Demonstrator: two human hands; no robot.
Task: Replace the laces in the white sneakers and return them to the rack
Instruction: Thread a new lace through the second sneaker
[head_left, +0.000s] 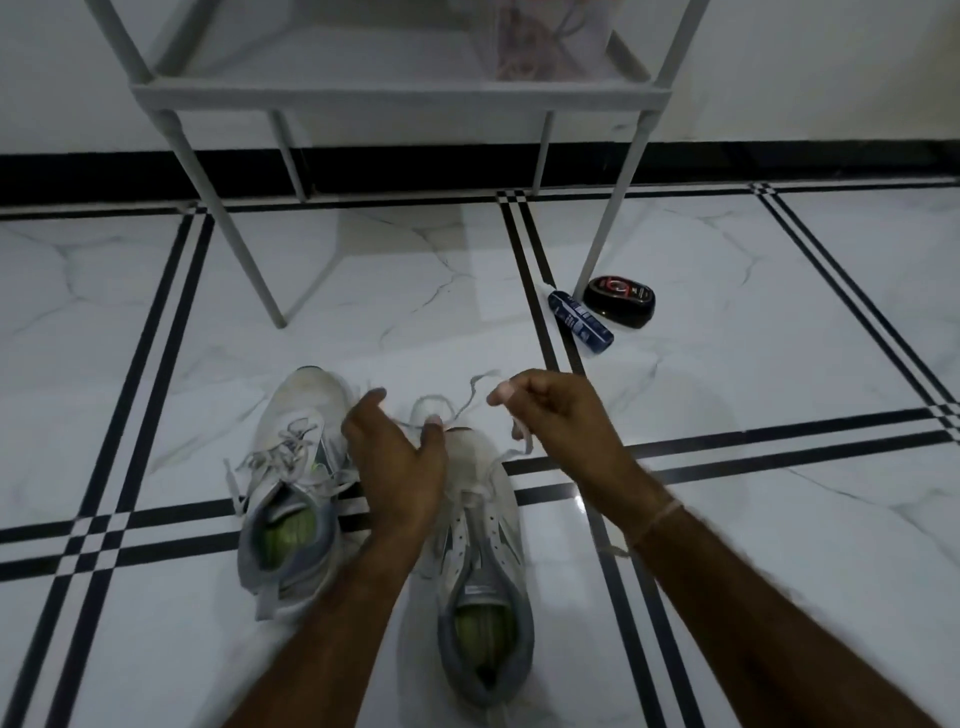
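**Both hands on the lace of the right-hand sneaker**

Two white sneakers stand side by side on the marble floor (156, 338), toes pointing toward the rack (400, 96), whose legs rise at the far side of the floor by the wall. The left sneaker (306, 400) sits across a band of black stripes in the tiles. Its grey laces are threaded and lie loose over the tongue and sides. The right sneaker (498, 519) is just beside it and nearer the person, with a green insole showing in the opening.

The left hand (395, 457) is above the toe of the right sneaker, thumb and fingertip pinched together on the lace (475, 384) where it forms a small loop. The right hand (561, 415) is held apart from it, fingers curled, pinching another stretch of the same lace. A loose end hangs down from it toward the sneaker's side. A thin band circles the right wrist. Both hands are slightly blurred.

Near the rack's front right leg, a blue bottle (579, 317) lies on its side, with a black tin (618, 300) just beside it. On the rack's shelf is a clear bag (545, 47) holding pinkish contents that cannot be made out.
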